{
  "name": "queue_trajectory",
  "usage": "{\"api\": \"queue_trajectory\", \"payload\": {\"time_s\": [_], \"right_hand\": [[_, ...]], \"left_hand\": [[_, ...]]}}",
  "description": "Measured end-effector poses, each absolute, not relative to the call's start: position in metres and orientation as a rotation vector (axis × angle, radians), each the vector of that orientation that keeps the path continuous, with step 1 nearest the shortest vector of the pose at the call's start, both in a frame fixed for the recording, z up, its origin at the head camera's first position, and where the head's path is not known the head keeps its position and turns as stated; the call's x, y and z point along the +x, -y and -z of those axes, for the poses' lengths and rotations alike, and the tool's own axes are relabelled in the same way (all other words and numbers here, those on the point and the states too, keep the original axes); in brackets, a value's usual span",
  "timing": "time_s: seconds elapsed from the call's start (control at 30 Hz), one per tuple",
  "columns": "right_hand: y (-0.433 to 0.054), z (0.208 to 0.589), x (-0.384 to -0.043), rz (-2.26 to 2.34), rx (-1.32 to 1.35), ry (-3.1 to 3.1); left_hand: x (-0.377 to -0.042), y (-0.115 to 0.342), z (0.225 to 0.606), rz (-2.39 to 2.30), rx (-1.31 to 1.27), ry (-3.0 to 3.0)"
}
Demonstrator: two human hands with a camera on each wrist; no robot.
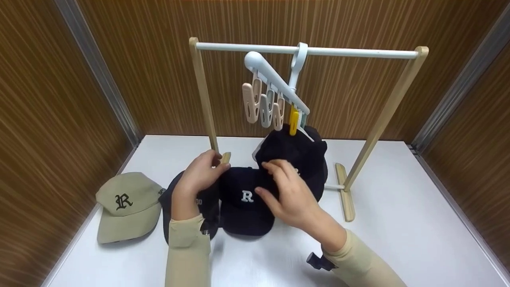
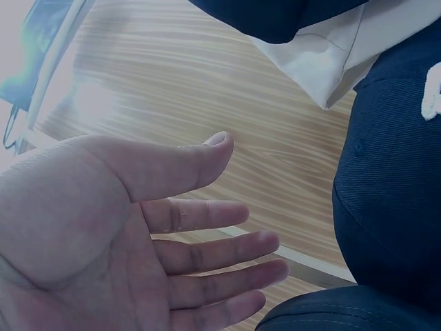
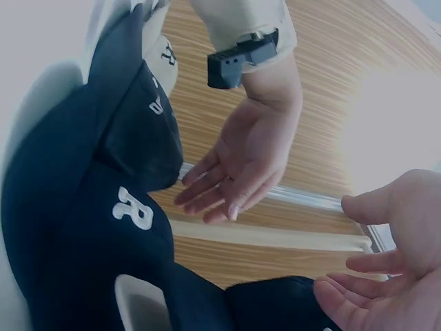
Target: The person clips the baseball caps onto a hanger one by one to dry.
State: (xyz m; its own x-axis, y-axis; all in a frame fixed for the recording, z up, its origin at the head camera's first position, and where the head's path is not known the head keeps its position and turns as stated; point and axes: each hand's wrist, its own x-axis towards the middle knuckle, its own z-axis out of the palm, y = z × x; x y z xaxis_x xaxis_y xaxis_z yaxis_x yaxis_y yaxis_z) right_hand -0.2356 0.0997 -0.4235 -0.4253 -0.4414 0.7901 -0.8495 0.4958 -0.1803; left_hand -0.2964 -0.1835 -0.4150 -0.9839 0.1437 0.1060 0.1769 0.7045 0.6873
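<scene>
A dark cap (image 1: pixel 287 147) hangs from a yellow clip (image 1: pixel 294 121) on the white hanger (image 1: pixel 275 77). Fingers apart and slightly bent, my right hand (image 1: pixel 293 195) overlaps its lower front in the head view; in the right wrist view the fingertips are right at a dark cap's edge (image 3: pixel 272 296). A navy cap with a white R (image 1: pixel 241 221) lies on the table between my hands. Loosely bent and holding nothing, my left hand (image 1: pixel 201 173) is above a dark lettered cap (image 1: pixel 209 199). The left wrist view shows its empty palm (image 2: pixel 76 227).
A beige cap (image 1: pixel 133 199) with a black R lies at the far left. The hanger hooks over the white rod (image 1: pixel 358 52) of a wood-legged rack (image 1: pixel 386 115). Several pale clips (image 1: pixel 265 109) dangle from the hanger. Wood-grain panels (image 1: pixel 159 79) enclose the white table (image 1: pixel 394 231).
</scene>
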Motion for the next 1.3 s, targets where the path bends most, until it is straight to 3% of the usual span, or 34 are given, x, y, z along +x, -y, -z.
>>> {"api": "queue_trajectory", "payload": {"time_s": [1.3], "right_hand": [[-0.087,0.479,-0.25,-0.633,1.05,2.529]], "left_hand": [[-0.305,0.167,0.435,1.155,-0.252,2.878]]}}
